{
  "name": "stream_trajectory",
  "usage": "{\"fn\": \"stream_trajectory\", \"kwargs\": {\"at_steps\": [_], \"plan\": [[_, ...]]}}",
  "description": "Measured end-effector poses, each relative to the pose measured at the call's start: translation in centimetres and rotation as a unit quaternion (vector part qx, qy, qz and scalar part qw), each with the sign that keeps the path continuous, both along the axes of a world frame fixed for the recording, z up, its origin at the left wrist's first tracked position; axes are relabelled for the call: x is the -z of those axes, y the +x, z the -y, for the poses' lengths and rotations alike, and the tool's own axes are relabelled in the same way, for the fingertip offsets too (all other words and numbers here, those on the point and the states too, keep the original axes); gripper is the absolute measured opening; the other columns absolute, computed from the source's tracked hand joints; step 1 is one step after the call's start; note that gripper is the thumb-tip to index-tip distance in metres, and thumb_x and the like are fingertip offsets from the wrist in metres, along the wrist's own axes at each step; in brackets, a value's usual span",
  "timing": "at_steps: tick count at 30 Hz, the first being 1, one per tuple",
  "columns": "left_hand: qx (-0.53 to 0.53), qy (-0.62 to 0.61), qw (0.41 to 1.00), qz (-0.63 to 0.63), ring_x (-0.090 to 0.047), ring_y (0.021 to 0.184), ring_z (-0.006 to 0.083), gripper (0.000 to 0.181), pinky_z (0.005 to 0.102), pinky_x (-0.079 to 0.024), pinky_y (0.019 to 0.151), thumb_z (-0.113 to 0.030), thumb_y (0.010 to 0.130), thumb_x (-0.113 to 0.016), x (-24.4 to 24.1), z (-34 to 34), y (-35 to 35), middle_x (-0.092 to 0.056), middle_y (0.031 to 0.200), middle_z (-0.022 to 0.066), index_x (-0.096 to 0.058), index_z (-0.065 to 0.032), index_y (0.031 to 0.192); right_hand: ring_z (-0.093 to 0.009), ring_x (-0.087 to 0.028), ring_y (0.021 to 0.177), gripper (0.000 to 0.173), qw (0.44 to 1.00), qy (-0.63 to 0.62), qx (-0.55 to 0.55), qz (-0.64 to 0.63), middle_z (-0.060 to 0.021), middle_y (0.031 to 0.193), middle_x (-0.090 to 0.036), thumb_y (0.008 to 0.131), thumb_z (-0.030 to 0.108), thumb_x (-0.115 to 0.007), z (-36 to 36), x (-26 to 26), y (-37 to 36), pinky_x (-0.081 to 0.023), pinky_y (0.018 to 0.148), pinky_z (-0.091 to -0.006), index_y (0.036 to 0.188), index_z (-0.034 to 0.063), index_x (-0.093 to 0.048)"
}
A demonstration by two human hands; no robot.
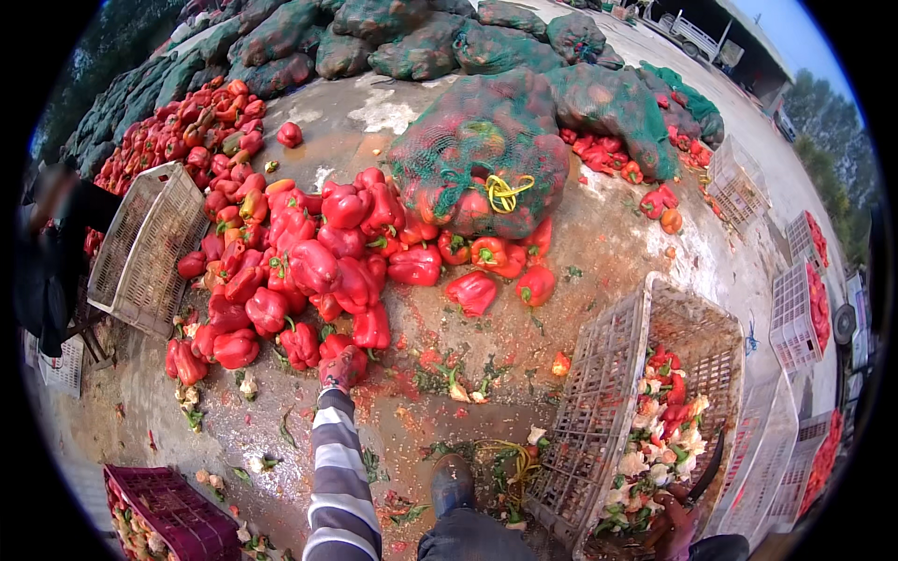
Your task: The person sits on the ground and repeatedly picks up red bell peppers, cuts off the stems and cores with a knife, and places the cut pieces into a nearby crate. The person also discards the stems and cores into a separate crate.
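My left hand [338, 370], in a patterned glove below a striped sleeve, is on a red bell pepper [349, 349] at the near edge of a large pile of red bell peppers [316, 266]. At the lower right, my right hand [672, 522] holds a knife [708, 466] with a dark curved blade, over a grimy plastic crate [610, 393]. Pepper cores and red scraps [656, 435] lie in that crate. A green mesh sack of peppers [484, 154] with a yellow tie stands behind the pile.
A tilted crate [147, 245] stands left, beside a seated person [52, 245]. A maroon crate [175, 515] holds cores at the lower left. Mesh sacks [414, 45] line the back. Crates of peppers [800, 315] stand right. My boot [451, 484] is on the wet, littered ground.
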State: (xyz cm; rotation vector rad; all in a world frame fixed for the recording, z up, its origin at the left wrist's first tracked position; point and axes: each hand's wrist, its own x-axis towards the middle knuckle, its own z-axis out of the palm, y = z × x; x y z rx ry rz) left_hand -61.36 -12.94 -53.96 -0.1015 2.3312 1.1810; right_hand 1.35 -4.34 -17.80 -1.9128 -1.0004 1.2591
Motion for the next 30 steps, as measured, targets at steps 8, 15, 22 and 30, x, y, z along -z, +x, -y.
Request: {"fn": "stream_trajectory", "kwargs": {"at_steps": [8,15,22,30], "plan": [[-0.133,0.250,0.953,0.103,-0.061,0.070,0.0227,0.039,0.0364,-0.052,0.063,-0.018,0.064,-0.075,-10.0,-1.2,6.1,-0.063,0.086,0.0098,-0.064,0.0031,0.095,-0.001,-0.035,0.046,0.037,0.985,0.089,-0.144,0.030,0.0063,0.065,-0.048,0.096,0.034,-0.051,0.1,1.5,1.8,-0.024,0.037,-0.0161,0.117,0.0054,-0.057],[0.048,0.467,0.878,0.096,-0.062,0.085,0.0196,0.040,0.0325,-0.051,0.080,-0.013,0.070,-0.072,-15.0,0.2,10.3,-0.064,0.096,0.0085,-0.060,0.0029,0.105,-0.005,-0.041,0.051,0.043,0.993,0.000,-0.113,-0.046,-0.0020,0.075,-0.055,0.088,0.028,-0.058,1.5,-3.0,-2.4,-0.032,0.044,-0.0201,0.119,-0.0015,-0.055],[0.274,0.558,0.771,0.138,-0.056,0.109,0.0215,0.085,0.0355,-0.045,0.096,-0.018,0.060,-0.082,-35.2,-2.7,18.5,-0.056,0.122,0.0089,-0.042,-0.0003,0.132,-0.006,-0.051,0.050,0.035,0.966,0.034,-0.247,-0.060,-0.0075,0.081,-0.067,0.084,0.010,-0.061,3.6,-12.5,-8.2,-0.039,0.043,-0.0203,0.115,-0.0053,-0.055],[0.408,0.482,0.774,-0.051,-0.052,0.115,0.0220,0.091,0.0356,-0.045,0.097,-0.011,0.058,-0.085,-49.5,-2.0,29.5,-0.050,0.127,0.0096,-0.037,-0.0041,0.135,-0.015,-0.065,0.060,0.035,0.857,0.287,-0.428,0.029,-0.0047,0.077,-0.068,0.081,0.024,-0.069,5.9,-16.4,-6.8,-0.050,0.056,-0.0287,0.112,0.0089,-0.062]]}}
